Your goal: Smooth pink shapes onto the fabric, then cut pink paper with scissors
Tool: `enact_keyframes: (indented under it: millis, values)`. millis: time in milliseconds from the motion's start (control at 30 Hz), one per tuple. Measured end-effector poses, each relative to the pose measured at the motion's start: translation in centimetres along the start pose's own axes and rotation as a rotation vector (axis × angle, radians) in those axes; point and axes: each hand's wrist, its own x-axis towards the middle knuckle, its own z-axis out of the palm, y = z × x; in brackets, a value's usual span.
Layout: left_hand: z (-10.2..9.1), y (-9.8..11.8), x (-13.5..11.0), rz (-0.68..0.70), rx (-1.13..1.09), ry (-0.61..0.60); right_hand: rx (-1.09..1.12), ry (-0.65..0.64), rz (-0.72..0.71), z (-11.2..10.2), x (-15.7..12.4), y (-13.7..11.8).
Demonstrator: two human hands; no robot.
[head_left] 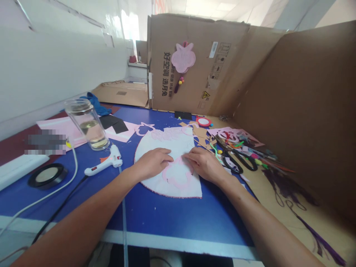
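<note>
A white, fabric-like piece (151, 178) with a curved edge and dark red trim lies flat on the blue table. On its lower part rests a pink outline cut-out (178, 182) with a wavy contour. My left hand (154, 162) is closed at the cut-out's upper left edge, fingertips pressed together. Opposite it, my right hand (204, 163) pinches the upper right edge. More pink cut-outs (161, 134) lie along the top of the white piece. To the left of my left hand is a white hot glue gun (104, 163), its clear glue stick trailing down.
At left stand a glass jar of yellowish liquid (94, 133), black tape (48, 175) and a white power strip (23, 170). Black-handled scissors (236, 159) lie among scraps at right, near purple tassels (289, 185). Cardboard walls (222, 74) rise behind and right.
</note>
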Motion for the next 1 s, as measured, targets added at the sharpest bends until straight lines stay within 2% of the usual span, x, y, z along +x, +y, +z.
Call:
enact_keyframes:
  millis: [1000]
  values:
    - [0.3,-0.37,0.08,0.003,-0.029,0.017,0.002,0.01,-0.009,0.11,-0.03,0.22]
